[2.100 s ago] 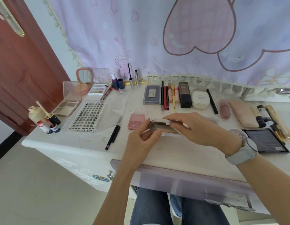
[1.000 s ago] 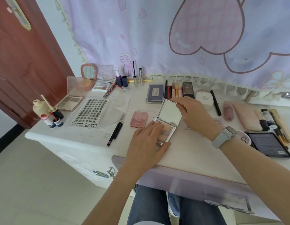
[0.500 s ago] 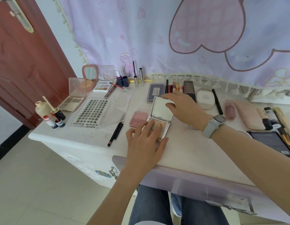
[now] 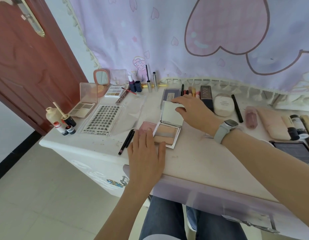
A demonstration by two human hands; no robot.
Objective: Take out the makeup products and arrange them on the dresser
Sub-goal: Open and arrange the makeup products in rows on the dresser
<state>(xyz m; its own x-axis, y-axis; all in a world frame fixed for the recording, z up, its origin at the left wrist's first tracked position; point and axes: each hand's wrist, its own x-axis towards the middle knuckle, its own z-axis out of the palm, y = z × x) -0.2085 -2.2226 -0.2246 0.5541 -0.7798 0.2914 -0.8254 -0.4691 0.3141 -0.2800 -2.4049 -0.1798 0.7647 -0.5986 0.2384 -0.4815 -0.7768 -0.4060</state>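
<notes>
Across the white dresser (image 4: 193, 158) most makeup already lies arranged; our left hand (image 4: 146, 153) rests flat by the open powder compact (image 4: 169, 125), our right hand (image 4: 193, 111) pinching its mirrored lid.

Left hand (image 4: 146, 153) covers the near corner of the open compact (image 4: 167, 134) and most of the pink case (image 4: 146, 126). Black palette (image 4: 295, 150) cut off at right edge. Labels on small bottles (image 4: 67, 129) unreadable.
</notes>
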